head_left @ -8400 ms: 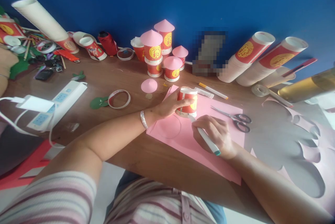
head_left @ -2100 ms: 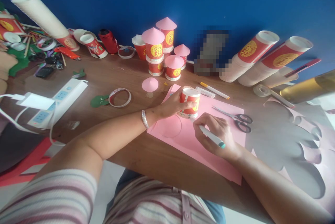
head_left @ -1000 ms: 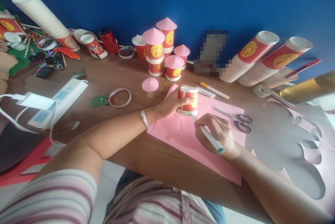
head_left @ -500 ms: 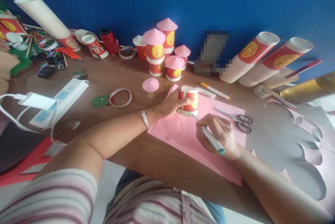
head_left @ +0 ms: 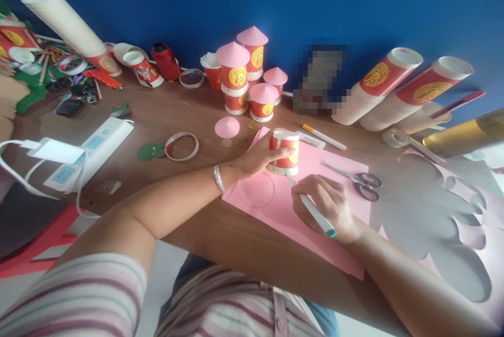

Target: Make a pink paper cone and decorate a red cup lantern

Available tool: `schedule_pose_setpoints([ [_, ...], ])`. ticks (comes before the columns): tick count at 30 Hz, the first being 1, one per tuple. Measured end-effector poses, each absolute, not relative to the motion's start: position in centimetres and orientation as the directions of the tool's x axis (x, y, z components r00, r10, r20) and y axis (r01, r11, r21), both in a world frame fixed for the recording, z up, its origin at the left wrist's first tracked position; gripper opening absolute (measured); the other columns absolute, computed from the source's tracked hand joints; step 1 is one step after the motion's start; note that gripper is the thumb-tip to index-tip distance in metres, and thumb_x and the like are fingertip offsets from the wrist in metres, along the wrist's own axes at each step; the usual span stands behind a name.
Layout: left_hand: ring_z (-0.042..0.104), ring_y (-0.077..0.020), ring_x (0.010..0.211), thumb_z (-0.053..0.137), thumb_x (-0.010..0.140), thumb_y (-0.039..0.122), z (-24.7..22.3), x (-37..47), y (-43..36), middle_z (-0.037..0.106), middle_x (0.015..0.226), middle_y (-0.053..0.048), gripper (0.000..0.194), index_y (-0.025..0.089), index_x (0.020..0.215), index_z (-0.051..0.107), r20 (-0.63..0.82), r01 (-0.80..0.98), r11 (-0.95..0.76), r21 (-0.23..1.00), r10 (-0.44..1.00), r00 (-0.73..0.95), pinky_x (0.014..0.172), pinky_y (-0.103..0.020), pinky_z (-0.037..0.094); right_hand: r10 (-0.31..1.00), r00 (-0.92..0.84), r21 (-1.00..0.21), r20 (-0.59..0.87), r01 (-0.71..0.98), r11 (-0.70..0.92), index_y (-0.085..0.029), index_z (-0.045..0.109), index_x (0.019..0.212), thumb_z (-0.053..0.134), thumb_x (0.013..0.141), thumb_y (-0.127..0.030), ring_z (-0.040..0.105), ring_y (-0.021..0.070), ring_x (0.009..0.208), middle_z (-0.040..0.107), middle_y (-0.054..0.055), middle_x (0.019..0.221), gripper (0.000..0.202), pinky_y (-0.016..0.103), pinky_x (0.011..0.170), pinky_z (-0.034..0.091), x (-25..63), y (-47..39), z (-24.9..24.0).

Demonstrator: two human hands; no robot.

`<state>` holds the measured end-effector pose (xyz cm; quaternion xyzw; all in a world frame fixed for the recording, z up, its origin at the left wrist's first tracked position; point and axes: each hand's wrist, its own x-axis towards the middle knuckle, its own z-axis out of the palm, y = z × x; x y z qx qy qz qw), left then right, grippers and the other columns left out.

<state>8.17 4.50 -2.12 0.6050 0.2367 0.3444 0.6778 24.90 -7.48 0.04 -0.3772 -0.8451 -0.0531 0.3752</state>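
Below a blue wall [head_left: 177, 1], the brown table [head_left: 205, 232] carries pink paper [head_left: 281, 216]. Over it, the left hand [head_left: 258, 158] has its fingers round a red paper cup [head_left: 285, 144]; the right hand [head_left: 326, 198] grasps a white marker [head_left: 315, 213], tip near the cup's lower edge. Scissors [head_left: 352, 175] lie on the paper.

On my feed, pale glare washes out the bench [head_left: 413, 211] toward its right end, apparently lit from that side, and brightens the right hand [head_left: 323, 200]. The near edge is dimmer. Outer areas stretch and soften; a pixelated patch [head_left: 321, 77] hides part of the back edge.
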Motion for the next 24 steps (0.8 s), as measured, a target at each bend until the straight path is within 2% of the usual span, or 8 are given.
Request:
schedule_pose_setpoints([
  [18, 0.06, -0.0172, 0.095, 0.074, 0.085, 0.039, -2.1, 8.09, 4.56, 0.064, 0.102, -0.006, 0.031, 0.019, 0.105, 0.062, 0.107, -0.172, 0.012, 0.985, 0.739, 0.665, 0.086, -0.032, 0.05, 0.631, -0.447, -0.198, 0.634, 0.695, 0.691, -0.022, 0.052, 0.094, 0.057, 0.086, -0.002, 0.055, 0.0109, 0.058, 0.06, -0.002, 0.074, 0.022, 0.024, 0.053, 0.042, 25.01, -7.39, 0.05],
  [24, 0.061, -0.0174, 0.093, 0.074, 0.085, 0.04, -2.05, 8.16, 4.44, 0.066, 0.099, -0.006, 0.031, 0.019, 0.105, 0.063, 0.092, -0.154, 0.015, 0.988, 0.745, 0.66, 0.085, -0.032, 0.05, 0.627, -0.454, -0.205, 0.633, 0.683, 0.701, -0.021, 0.053, 0.095, 0.056, 0.088, -0.003, 0.054, 0.0114, 0.058, 0.061, -0.001, 0.075, 0.019, 0.024, 0.053, 0.042, 24.97, -7.33, -0.09],
])
